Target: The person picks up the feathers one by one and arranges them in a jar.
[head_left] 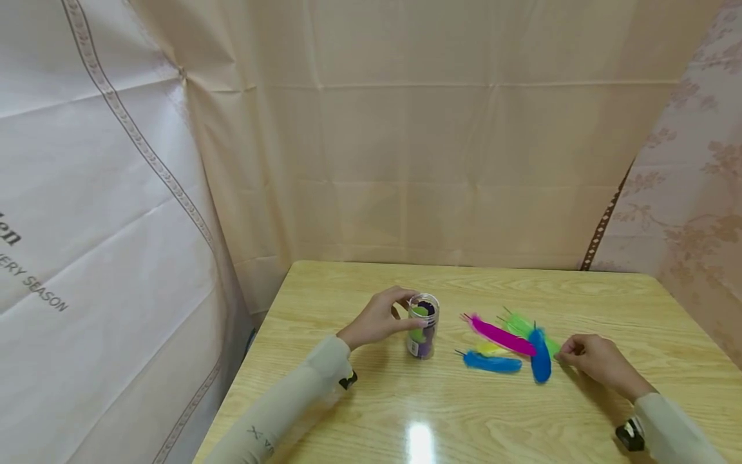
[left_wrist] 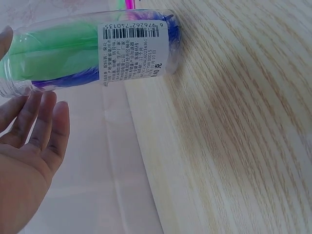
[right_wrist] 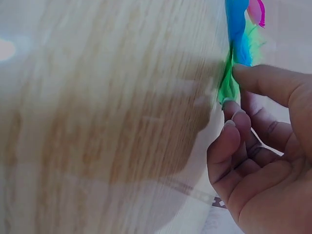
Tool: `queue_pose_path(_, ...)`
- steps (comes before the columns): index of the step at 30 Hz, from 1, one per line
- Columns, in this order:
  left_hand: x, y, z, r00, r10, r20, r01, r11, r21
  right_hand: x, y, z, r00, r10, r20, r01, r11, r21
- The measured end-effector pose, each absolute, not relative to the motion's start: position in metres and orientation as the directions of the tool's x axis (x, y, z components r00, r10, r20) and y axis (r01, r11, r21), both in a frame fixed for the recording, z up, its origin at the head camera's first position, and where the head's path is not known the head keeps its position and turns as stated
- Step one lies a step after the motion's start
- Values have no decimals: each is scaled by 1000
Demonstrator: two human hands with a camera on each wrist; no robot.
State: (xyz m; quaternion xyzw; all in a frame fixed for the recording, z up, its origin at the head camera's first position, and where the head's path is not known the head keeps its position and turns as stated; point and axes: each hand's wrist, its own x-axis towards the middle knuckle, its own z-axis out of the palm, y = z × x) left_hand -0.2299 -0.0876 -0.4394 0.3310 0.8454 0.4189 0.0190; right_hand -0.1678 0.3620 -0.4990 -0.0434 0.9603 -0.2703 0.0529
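1. left hand [head_left: 379, 317] holds the upper part of a clear jar [head_left: 413, 348] between thumb and fingers; it stands upright on a wooden table [head_left: 493, 422].
2. right hand [head_left: 601, 362] pinches a green feather [right_wrist: 227, 84] by its end, right of the jar, near a pink feather [head_left: 501, 336].

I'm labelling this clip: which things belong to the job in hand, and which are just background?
Likely job things:
clear jar, held by left hand
green feather, pinched by right hand
magenta feather
yellow feather
blue feathers

Just background:
wood-grain table
beige hanging cloth
floral cloth
white lettered cloth
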Motion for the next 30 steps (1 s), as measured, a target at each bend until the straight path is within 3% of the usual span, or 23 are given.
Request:
queue_pose_path(7,-229,-89,-439,-781,575,244,541,428,724,-170,363,-500,-993,-103,-50,-62,849,-524)
queue_pose_path(16,-227,-88,-437,-779,577,244,545,432,719,-173,363,-500,-988,-91,-128,-10,849,-529)
queue_pose_path(30,-229,-89,-438,-771,587,248,549,413,727,-174,367,-486,-996,-73,59,-93,869,-487)
